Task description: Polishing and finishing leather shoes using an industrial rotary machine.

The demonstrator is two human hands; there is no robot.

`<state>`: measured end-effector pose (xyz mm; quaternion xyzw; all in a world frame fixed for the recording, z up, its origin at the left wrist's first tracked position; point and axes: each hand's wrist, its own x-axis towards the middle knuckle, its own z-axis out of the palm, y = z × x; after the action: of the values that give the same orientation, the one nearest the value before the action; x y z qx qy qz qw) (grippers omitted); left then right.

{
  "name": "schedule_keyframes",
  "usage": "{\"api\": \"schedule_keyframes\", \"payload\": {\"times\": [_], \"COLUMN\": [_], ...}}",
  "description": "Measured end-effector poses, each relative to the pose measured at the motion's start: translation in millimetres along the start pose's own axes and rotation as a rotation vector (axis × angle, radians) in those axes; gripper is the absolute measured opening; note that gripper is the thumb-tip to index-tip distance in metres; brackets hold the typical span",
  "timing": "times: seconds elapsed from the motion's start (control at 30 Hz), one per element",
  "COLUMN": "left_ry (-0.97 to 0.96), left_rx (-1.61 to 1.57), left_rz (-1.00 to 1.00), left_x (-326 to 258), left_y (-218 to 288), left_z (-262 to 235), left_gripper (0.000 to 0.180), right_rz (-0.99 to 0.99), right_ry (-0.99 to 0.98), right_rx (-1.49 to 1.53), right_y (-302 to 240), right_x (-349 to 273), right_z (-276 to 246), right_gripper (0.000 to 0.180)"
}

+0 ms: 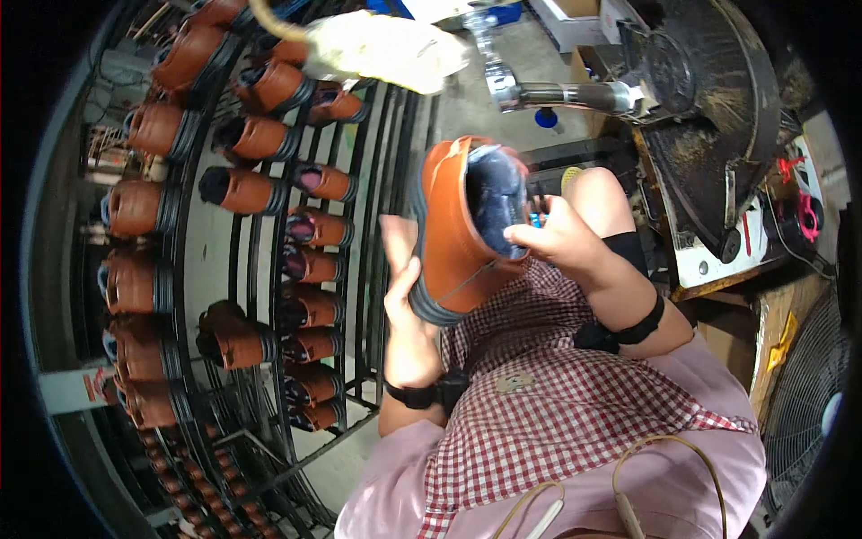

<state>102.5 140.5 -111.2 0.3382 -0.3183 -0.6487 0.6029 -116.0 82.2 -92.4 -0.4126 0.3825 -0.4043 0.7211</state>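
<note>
boot (453,225) sole hidden, right hand (561,238) fingertips inside

At the top edge, right of centre, stands an open cardboard box (564,20), pale grey-white outside, brown inside, only partly in frame. Just right of it and lower sits a second, smaller brown carton (588,61), partly hidden behind the dark machine housing. At the left edge, low down, a pale grey rectangular tag (79,388) with red markings is fixed across the rack's frame. At the far right, a yellow sticker (783,341), elongated and slanted, adheres to a brown board beside the fan grille. No screens are visible.
</note>
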Motion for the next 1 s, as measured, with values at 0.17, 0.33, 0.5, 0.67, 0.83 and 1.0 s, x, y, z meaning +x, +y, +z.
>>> {"api": "schedule_keyframes", "payload": {"times": [0.17,0.33,0.5,0.67,0.83,1.0], "left_ry": [0.258,-0.084,0.211,0.198,-0.019,-0.191], "left_rx": [-0.382,-0.512,-0.162,0.473,0.652,0.493], "left_rz": [0.060,-0.082,0.263,0.271,0.336,0.381], "left_x": [20.4,52.0,71.9,101.1,135.0,128.6], "left_y": [-7.0,15.2,13.9,51.8,57.4,46.2], "left_z": [46.6,55.4,71.6,85.7,130.0,133.5], "left_gripper": [0.060,0.055,0.065,0.063,0.059,0.054], "right_rz": [-0.110,-0.193,-0.420,-0.764,-0.405,-0.539], "right_ry": [-0.039,-0.047,0.317,0.312,0.237,0.234], "right_rx": [0.074,-0.082,0.008,-0.308,0.033,-0.136], "right_y": [-3.1,-4.5,-1.5,-67.2,-62.0,-57.7], "right_x": [25.5,57.1,51.9,29.6,31.4,18.9], "right_z": [-15.7,-24.9,-41.5,-30.6,-38.7,-42.3], "right_gripper": [0.019,0.022,0.018,0.020,0.014,0.023]}}
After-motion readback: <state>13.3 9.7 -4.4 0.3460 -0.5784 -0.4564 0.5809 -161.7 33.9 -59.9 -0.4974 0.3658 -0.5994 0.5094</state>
